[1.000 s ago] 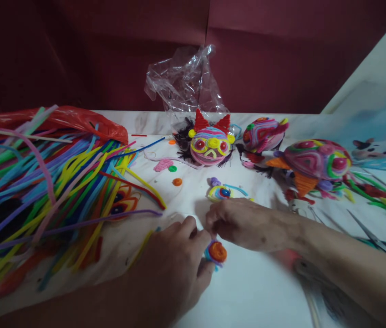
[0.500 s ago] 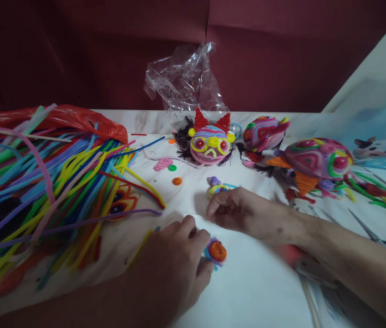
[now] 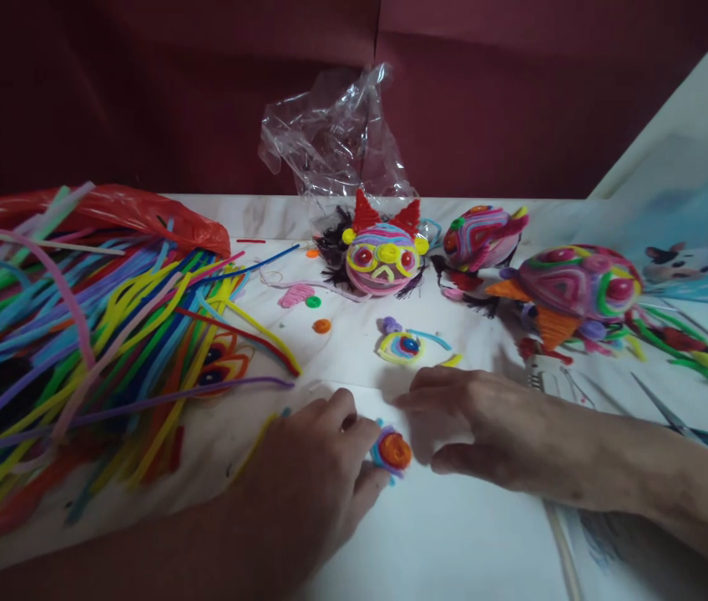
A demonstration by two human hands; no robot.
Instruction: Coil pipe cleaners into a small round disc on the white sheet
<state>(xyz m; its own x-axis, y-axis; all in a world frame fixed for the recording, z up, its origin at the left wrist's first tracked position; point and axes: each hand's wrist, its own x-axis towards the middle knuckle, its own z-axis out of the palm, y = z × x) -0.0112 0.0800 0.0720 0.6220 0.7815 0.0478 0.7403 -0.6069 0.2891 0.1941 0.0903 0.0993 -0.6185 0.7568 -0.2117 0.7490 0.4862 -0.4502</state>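
The left hand [image 3: 322,463] partly hides the orange-centred coil [image 3: 395,452].

dark maroon backdrop [image 3: 485,117] filling most of the upper view, marked by a vertical crease [image 3: 377,21], pale wall [image 3: 698,113] slanting at upper right, white marble-patterned tabletop [image 3: 354,338] with grey-veined back strip [image 3: 254,219], dim light, soft shadows

My bare left hand [image 3: 322,467] is back-upward, fingers curled, its thumb [image 3: 370,486] just below the bent forefinger [image 3: 357,432]; my bare left forearm [image 3: 159,534] trails behind it. Beyond its fingertips, my bare right hand [image 3: 485,417] hangs open, thumb [image 3: 460,457] spread from the fingers [image 3: 432,381], its bare forearm [image 3: 635,459] slanting back rightward.
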